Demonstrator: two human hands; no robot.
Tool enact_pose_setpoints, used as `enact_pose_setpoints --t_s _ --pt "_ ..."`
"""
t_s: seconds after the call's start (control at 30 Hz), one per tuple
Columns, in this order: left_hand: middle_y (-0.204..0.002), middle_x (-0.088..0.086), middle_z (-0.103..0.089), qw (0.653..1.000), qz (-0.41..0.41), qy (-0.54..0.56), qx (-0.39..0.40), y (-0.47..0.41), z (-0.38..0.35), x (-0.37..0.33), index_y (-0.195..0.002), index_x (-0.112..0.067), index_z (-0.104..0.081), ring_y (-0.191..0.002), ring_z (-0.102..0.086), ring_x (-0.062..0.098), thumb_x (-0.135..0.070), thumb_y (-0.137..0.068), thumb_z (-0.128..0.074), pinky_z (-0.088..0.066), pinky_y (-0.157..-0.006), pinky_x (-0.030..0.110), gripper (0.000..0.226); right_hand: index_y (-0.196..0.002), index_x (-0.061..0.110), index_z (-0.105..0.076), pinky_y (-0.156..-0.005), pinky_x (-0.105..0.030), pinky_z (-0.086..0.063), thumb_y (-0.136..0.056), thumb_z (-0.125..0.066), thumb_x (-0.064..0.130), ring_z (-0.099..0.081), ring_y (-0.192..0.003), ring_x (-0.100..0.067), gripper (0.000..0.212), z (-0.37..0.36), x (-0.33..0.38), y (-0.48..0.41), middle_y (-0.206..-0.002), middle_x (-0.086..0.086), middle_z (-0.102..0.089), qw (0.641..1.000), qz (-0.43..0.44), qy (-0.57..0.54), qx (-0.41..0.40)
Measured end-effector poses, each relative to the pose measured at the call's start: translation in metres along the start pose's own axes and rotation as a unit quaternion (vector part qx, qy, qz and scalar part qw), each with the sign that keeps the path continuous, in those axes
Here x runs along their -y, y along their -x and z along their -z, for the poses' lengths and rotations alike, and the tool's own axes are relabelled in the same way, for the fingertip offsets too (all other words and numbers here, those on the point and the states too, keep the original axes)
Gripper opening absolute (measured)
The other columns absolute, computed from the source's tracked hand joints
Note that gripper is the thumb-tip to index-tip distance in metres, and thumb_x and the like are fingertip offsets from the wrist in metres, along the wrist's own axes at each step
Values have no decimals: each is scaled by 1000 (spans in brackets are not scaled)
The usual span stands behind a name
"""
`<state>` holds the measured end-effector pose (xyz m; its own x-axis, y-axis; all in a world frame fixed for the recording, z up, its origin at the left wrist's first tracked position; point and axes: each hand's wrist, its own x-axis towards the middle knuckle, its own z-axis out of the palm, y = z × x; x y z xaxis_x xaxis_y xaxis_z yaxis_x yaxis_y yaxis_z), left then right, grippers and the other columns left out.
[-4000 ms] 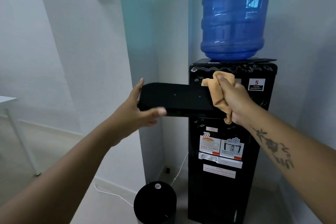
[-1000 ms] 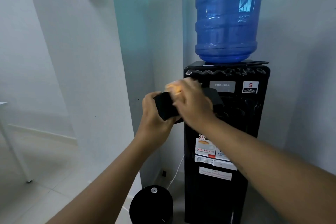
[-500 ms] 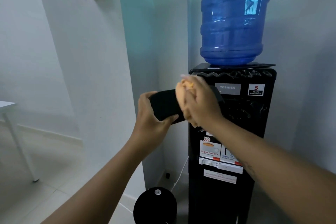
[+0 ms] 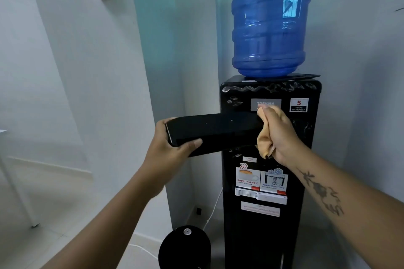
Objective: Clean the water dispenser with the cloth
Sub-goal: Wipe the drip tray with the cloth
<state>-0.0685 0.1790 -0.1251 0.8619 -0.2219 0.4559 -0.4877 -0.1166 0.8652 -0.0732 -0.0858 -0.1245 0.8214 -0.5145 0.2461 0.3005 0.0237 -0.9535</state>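
Head view: the left hand (image 4: 172, 148) grips the near end of a long black panel (image 4: 218, 131). Its thumb lies across the panel's front face and its fingers curl round the end behind it. The panel runs level from those fingers across to the right hand (image 4: 283, 135), in front of the upper face of the black water dispenser (image 4: 262, 236).

The right hand holds the orange cloth (image 4: 264, 141) bunched in curled fingers and presses it against the panel's far end. A loose fold of cloth hangs below the fingers. Whether the fingertips themselves touch the panel cannot be told, as the cloth covers them.

Just above the right fingers sit a grey brand plate and a warranty sticker (image 4: 299, 105). Higher up, a blue water bottle (image 4: 269, 19) stands upside down on the dispenser's top. Below the right wrist are hot and cold labels (image 4: 260, 178) on the dispenser front.

Far beneath the left fingers, a round black bin (image 4: 184, 249) stands on the floor beside the dispenser's base, with a white cable (image 4: 211, 214) trailing behind it.
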Motion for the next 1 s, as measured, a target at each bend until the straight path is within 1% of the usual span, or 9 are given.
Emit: enact_pose_setpoints --t_s 0.17,0.27,0.33,0.4,0.47,0.6,0.7,0.87,1.0 --pt "-127 15 -64 963 175 201 49 -14 -3 16 -125 -8 -55 -115 -65 24 -32 -86 -71 -50 -102 36 48 -123 31 -58 -61 -32 -55 -86 -57 63 -61 -61 -12 50 22 9 20 -97 -8 -69 990 20 -40 134" --pt "-117 19 -67 939 279 194 46 -15 -18 24 -118 -11 -61 -105 -68 38 -42 -89 -68 -54 -96 44 43 -133 36 -46 -61 -34 -49 -84 -61 63 -48 -42 -16 58 37 -3 36 -59 -6 -55 987 60 3 149" --pt "-113 20 -68 925 337 161 61 -13 -25 33 -117 -13 -61 -97 -70 42 -47 -89 -66 -55 -93 51 45 -128 45 -47 -55 -26 -47 -77 -64 70 -54 -53 -13 59 47 -16 43 -69 -1 -56 989 70 60 114" --pt "-115 19 -69 922 342 167 72 -10 -30 41 -120 -13 -60 -101 -70 39 -54 -90 -62 -54 -95 54 51 -115 44 -55 -60 -28 -49 -74 -63 74 -58 -63 -12 52 56 -26 50 -75 3 -58 991 52 87 89" --pt "-120 12 -70 919 320 199 114 -8 -35 50 -125 -14 -61 -111 -67 31 -68 -87 -54 -51 -101 49 66 -90 27 -54 -47 -26 -43 -84 -57 68 -52 -49 -18 42 64 -33 59 -60 -3 -49 993 22 67 99" --pt "-121 7 -70 936 278 166 136 1 -58 61 -127 -18 -60 -110 -67 23 -74 -90 -32 -56 -93 43 72 -67 9 -35 -36 -23 -33 -94 -43 65 -42 -39 -23 62 74 -51 66 -53 -13 -40 993 -9 108 38" --pt "-119 10 -57 957 259 122 51 7 -84 77 -127 -14 -44 -102 -65 27 -66 -95 -33 -61 -78 48 62 -77 15 -43 -40 -29 -45 -90 -47 68 -49 -38 -19 54 86 -81 58 -59 -7 -50 987 -80 128 -49" --pt "-117 12 -52 925 347 151 24 9 -133 145 -128 -8 -39 -99 -62 30 -50 -103 -34 -60 -63 45 48 -86 14 -48 -61 -50 -60 -94 -51 56 -62 -44 -25 42 118 -150 55 -59 -10 -58 960 -253 65 -99" --pt "-121 17 -62 911 392 113 57 15 -166 217 -130 -10 -53 -93 -68 30 -50 -104 -32 -58 -59 36 52 -98 13 -53 -55 -37 -56 -96 -52 50 -70 -68 -36 36 142 -197 47 -61 -15 -64 922 -359 31 -145"
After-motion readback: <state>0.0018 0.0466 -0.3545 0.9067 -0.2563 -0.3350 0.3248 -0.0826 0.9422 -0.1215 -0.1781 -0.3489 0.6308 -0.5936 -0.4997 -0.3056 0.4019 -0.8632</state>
